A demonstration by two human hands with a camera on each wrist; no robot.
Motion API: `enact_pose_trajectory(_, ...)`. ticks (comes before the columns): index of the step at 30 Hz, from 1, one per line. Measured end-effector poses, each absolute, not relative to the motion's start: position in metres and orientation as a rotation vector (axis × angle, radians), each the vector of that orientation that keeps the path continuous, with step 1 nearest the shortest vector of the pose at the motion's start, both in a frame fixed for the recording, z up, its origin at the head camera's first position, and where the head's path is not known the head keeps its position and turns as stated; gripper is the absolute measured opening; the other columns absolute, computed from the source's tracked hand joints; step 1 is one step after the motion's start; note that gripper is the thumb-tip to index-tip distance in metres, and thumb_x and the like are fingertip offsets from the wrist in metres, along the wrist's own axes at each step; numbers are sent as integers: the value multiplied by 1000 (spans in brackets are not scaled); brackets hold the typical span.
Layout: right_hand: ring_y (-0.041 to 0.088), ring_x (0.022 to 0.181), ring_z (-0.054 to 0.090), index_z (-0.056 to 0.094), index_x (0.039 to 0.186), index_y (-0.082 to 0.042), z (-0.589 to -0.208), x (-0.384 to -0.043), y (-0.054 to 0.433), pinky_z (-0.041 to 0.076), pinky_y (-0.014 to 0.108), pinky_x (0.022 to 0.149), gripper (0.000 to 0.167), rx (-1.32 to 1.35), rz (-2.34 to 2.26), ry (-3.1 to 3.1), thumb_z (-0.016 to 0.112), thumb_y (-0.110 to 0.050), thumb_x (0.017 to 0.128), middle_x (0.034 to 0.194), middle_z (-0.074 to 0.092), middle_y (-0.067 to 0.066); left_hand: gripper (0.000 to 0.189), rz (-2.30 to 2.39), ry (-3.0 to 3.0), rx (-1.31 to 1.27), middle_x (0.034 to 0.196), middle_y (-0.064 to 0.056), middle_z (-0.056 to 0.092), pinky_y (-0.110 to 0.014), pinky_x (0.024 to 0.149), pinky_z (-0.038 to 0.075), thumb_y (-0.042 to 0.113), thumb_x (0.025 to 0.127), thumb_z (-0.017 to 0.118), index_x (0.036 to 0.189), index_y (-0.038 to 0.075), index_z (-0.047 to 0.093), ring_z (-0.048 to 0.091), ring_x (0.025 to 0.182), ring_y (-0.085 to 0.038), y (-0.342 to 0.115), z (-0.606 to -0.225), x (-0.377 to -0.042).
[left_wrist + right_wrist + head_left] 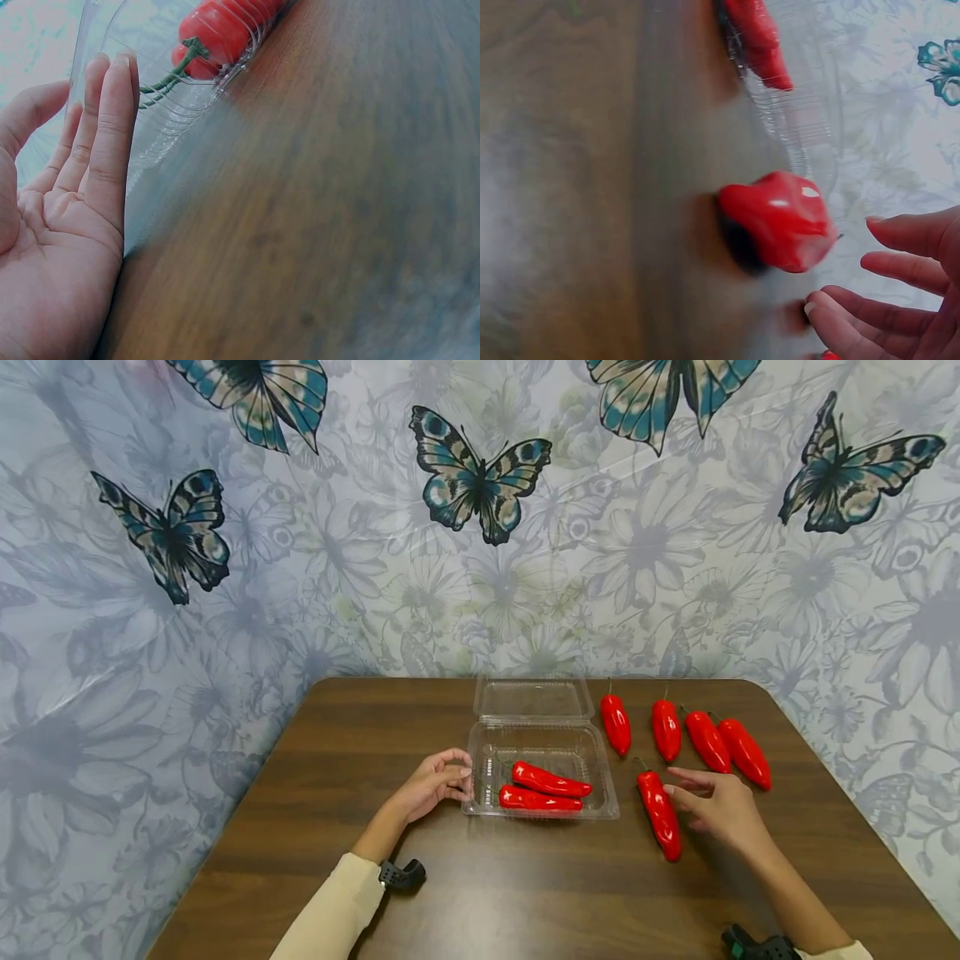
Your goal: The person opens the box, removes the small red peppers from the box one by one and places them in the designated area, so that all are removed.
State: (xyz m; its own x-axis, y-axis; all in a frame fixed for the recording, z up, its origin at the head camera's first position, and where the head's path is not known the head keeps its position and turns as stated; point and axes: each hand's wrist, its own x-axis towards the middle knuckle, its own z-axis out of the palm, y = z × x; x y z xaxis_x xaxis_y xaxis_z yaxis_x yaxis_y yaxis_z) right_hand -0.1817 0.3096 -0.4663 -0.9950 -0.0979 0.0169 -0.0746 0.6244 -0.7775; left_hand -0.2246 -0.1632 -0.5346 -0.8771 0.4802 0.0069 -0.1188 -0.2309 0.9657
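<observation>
A clear plastic clamshell box point(540, 742) stands with its lid raised, two red chili peppers point(551, 780) lying crosswise inside. At its left side my left hand point(438, 781) touches the rim, its fingers point(109, 142) mostly straight and the thumb apart from them. My right hand point(716, 806) is just right of a single red chili pepper point(660, 817) on the table. In the right wrist view a gap separates that hand's spread fingers point(904, 270) from this pepper point(784, 221), and they hold nothing.
Several more red chili peppers, such as the leftmost one point(616, 727), lie right of the box toward the back of the brown wooden table point(360, 718). A wall covering with butterflies point(480, 477) rises behind the table.
</observation>
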Motion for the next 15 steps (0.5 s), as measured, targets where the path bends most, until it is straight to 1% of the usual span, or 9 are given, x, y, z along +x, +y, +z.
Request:
enact_pose_trajectory(3,24,66,71,65,130,4,-459,-183,309,59,31,54,48,-181,-1296,2866,74,-27,95,113,71,26,13,2152,1656,428,82,-6,67,-35,75,62,-1,103,51,116,-3,51,69,73,-17,-165,-534,-227)
enact_pose_trajectory(5,25,60,68,66,128,4,-452,-183,308,57,30,52,46,-201,-1263,2905,74,-27,95,113,71,26,13,2149,1654,429,83,-6,67,-35,75,62,-1,103,51,115,-2,51,69,73,-17,-166,-534,-228)
enact_pose_trajectory(7,25,57,67,67,128,4,-445,-183,307,56,29,51,47,-228,-1225,2944,74,-28,95,112,71,26,12,2149,1651,427,83,-6,67,-35,75,62,-1,103,51,114,1,52,69,73,-17,-166,-534,-229)
enact_pose_trajectory(10,22,61,68,68,127,2,-435,-183,303,56,28,52,47,-265,-1195,2984,74,-32,94,112,72,24,12,2152,1646,423,83,-6,67,-35,75,62,-1,103,51,113,4,55,69,73,-17,-166,-535,-230)
enact_pose_trajectory(13,18,68,71,69,126,1,-426,-182,296,58,28,54,48,-305,-1195,2995,75,-34,93,112,72,22,13,2157,1642,417,82,-6,67,-34,74,62,-1,103,51,111,7,56,69,72,-16,-167,-536,-232)
enact_pose_trajectory(15,20,74,73,69,125,1,-420,-180,289,59,29,56,48,-328,-1212,2985,76,-33,92,114,72,21,13,2158,1641,415,82,-6,67,-35,74,62,-2,103,50,111,7,56,69,72,-16,-167,-537,-233)
